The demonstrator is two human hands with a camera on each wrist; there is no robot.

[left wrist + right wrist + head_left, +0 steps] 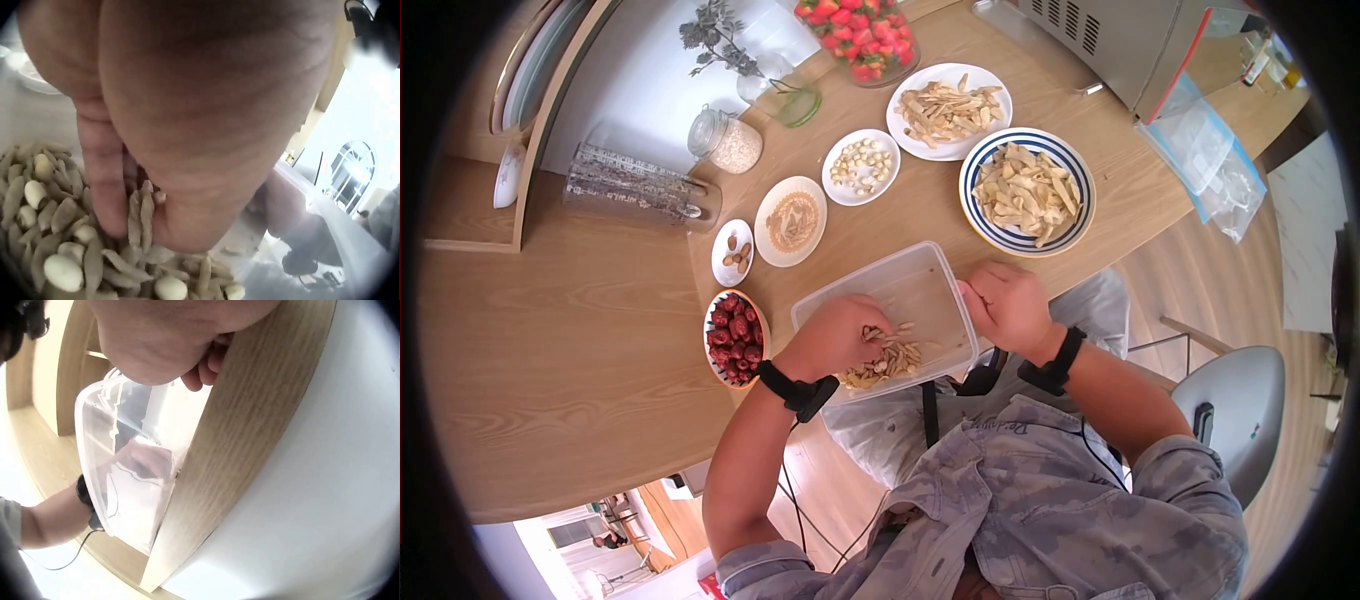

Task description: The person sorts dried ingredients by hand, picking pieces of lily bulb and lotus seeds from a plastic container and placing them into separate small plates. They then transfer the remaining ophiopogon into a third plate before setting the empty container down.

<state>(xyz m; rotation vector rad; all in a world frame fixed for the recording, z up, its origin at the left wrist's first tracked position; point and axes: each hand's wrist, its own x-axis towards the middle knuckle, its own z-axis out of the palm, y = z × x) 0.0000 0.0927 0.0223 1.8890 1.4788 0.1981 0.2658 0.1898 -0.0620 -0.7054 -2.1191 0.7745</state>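
A clear plastic container [930,262] on the table's front edge holds a heap of slender, spindle-shaped dried pieces [62,215] with several round, cream-coloured seeds [63,273] among them. Inside it, my left hand [840,335] reaches down to the heap at the near left. Its thumb and fingers pinch a few slender pieces [146,215], seen in the left wrist view. At the container's right end is my right hand [1010,312], its fingers curled and its thumb side against the rim. In the right wrist view its curled fingers [201,376] overlap the container wall.
Beyond the container stand a striped bowl [1090,200] of dried slices, a white plate [1000,88] of strips, and small dishes. A bowl of red dates [736,338] is at the left. Glass jars [725,140] line the back; an appliance [1090,40] stands back right.
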